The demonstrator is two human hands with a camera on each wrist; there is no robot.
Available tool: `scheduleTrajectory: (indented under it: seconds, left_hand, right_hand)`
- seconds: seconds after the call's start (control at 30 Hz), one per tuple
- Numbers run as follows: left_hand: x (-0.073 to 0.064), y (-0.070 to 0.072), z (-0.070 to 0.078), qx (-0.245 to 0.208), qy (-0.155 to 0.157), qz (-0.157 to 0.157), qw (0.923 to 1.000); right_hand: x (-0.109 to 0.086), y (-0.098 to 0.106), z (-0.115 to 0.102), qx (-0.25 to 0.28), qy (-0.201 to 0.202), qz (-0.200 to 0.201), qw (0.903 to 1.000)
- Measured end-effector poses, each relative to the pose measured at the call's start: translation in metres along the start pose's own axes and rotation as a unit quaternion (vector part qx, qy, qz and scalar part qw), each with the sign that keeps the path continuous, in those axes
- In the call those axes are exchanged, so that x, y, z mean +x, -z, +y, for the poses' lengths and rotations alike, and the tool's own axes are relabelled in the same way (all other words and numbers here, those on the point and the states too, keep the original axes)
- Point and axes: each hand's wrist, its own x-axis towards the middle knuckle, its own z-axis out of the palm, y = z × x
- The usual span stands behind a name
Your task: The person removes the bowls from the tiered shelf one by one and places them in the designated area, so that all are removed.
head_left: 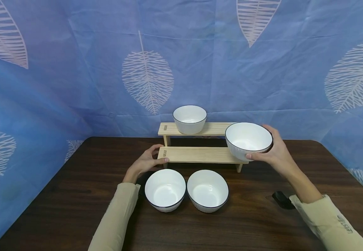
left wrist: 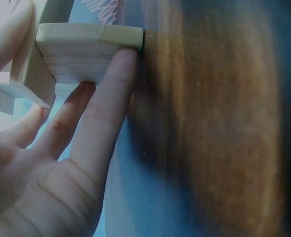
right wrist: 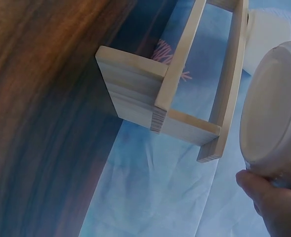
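My right hand (head_left: 277,153) grips a white bowl (head_left: 248,137) with a dark rim by its right side, raised at the right end of a two-tier wooden shelf (head_left: 200,154). From the right wrist the underside of this bowl (right wrist: 271,108) shows, apart from the boards. At the shelf's left end my left hand (head_left: 145,161) holds the lower board, thumb on top. Its fingers (left wrist: 103,113) touch the wooden leg (left wrist: 81,54) below. Another white bowl (head_left: 190,120) sits on the upper board, left of its middle.
Two more white bowls (head_left: 165,190) stand side by side on the dark wooden table (head_left: 247,223), in front of the shelf. A small black object (head_left: 283,200) lies by the right sleeve. Behind the table hangs a blue cloth (head_left: 194,69) with white leaf prints.
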Motion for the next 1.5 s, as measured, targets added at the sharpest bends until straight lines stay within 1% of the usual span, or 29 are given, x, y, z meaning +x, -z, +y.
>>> scheduleTrajectory:
  seconds: [0.47, 0.67, 0.87, 1.1, 1.2, 1.3, 1.5]
  left_hand:
    - [0.001, 0.001, -0.001, 0.002, -0.003, 0.0, 1.0]
    - [0.0, 0.0, -0.001, 0.004, -0.001, 0.001, 1.0]
    - [0.001, 0.001, -0.001, 0.006, 0.001, 0.002, 1.0]
    - [0.001, 0.001, 0.0, 0.001, 0.003, 0.003, 1.0]
    - [0.001, 0.001, 0.0, 0.001, 0.003, 0.002, 1.0]
    - [0.001, 0.001, 0.0, -0.001, 0.003, 0.002, 1.0]
    - [0.001, 0.001, -0.001, -0.004, 0.0, 0.001, 1.0]
  right_hand:
    - [-0.016, 0.001, 0.004, 0.0, 0.02, -0.013, 0.9997]
    - [-0.022, 0.004, 0.008, -0.015, 0.024, -0.017, 0.9995]
    - [-0.027, 0.006, 0.011, -0.02, 0.018, -0.031, 0.9992]
    - [-0.032, 0.009, 0.013, -0.043, 0.0, -0.045, 0.998]
    - [-0.033, 0.009, 0.014, -0.047, -0.001, -0.049, 0.9977]
    - [-0.036, 0.009, 0.015, -0.047, 0.009, -0.054, 0.9974]
    - [-0.042, 0.008, 0.017, -0.045, 0.043, -0.068, 0.9957]
